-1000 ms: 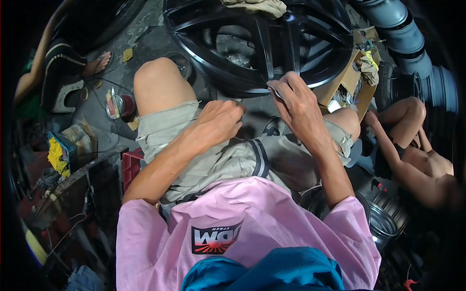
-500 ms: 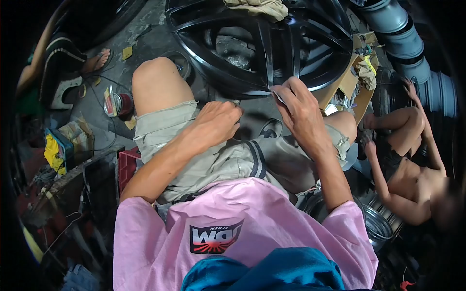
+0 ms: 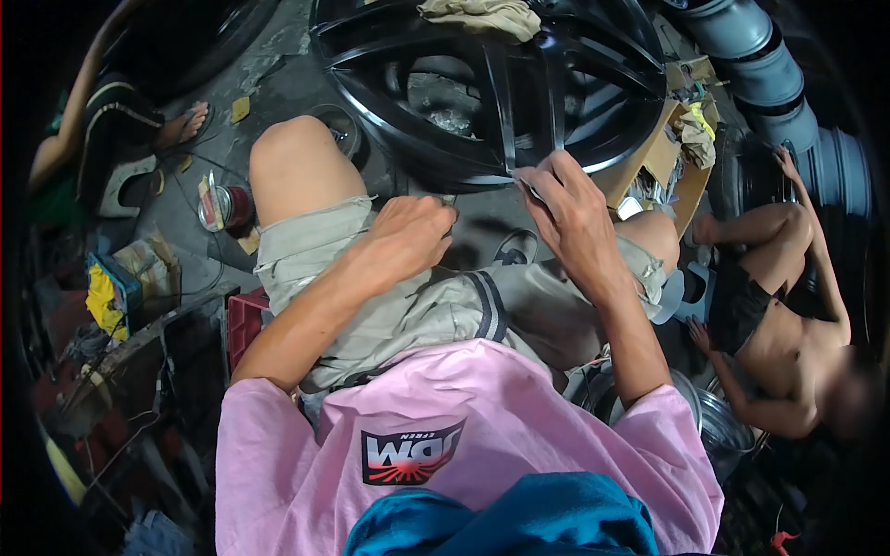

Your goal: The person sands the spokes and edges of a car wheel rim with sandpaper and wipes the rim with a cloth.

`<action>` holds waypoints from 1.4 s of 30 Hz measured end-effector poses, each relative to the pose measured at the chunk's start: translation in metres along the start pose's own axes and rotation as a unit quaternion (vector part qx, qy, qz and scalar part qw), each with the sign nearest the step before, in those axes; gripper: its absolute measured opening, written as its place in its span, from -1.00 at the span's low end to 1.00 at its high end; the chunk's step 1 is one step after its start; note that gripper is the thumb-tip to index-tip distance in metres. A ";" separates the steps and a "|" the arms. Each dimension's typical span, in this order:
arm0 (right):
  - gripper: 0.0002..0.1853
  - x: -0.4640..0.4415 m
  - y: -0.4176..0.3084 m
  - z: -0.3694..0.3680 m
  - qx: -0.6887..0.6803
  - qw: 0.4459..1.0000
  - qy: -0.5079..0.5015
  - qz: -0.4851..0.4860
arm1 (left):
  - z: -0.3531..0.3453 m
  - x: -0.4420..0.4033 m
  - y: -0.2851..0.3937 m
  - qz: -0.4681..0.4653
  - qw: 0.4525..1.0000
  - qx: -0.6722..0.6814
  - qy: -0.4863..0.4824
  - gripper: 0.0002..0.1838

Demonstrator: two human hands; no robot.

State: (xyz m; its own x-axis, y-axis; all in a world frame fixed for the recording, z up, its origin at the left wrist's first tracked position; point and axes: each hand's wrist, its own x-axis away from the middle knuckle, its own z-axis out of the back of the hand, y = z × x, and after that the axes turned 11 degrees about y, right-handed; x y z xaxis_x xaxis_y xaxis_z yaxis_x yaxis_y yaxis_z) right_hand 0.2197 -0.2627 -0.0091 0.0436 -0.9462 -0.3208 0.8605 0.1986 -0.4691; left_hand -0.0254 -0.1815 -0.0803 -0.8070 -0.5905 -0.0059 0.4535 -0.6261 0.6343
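Observation:
A large black alloy wheel with several spokes lies in front of my knees. A crumpled tan cloth rests on its far side. My right hand is at the wheel's near edge, its fingers pinched on a small, thin, pale piece; its material is unclear. Above my lap, my left hand is closed with fingers curled, apart from the wheel. Something small may show by its fingertips, but I cannot make it out.
An open cardboard box with assorted items stands right of the wheel. Grey wheels are stacked beyond it. One person sits at right, another at left. A can stands left of my knee.
The view has shifted slightly, and my right hand stays at the wheel's edge. The person at right has lowered one hand towards a stool. My left hand looks nearly unchanged.

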 end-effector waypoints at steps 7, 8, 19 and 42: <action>-0.61 0.002 0.002 -0.003 -0.002 1.000 -0.001 -0.013 | 0.002 0.001 -0.001 0.014 1.000 0.002 -0.011 -0.69; -0.61 0.001 0.003 -0.002 0.002 1.000 -0.002 -0.014 | -0.001 0.002 -0.001 0.002 1.000 0.005 0.017 -0.68; -0.62 -0.005 0.001 -0.010 -0.033 0.999 0.018 0.006 | 0.004 -0.004 0.005 0.022 0.999 -0.008 -0.021 -0.68; -0.38 0.020 0.005 -0.020 0.008 0.997 0.066 0.026 | 0.006 -0.010 0.006 0.034 0.998 -0.019 -0.050 -0.66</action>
State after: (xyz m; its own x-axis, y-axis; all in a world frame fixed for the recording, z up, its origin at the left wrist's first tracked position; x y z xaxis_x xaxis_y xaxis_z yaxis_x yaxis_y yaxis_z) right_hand 0.2148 -0.2754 -0.0338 0.0223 -0.8928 -0.4499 0.8670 0.2414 -0.4359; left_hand -0.0165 -0.1760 -0.0717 -0.8062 -0.5804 0.1150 0.5217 -0.6057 0.6008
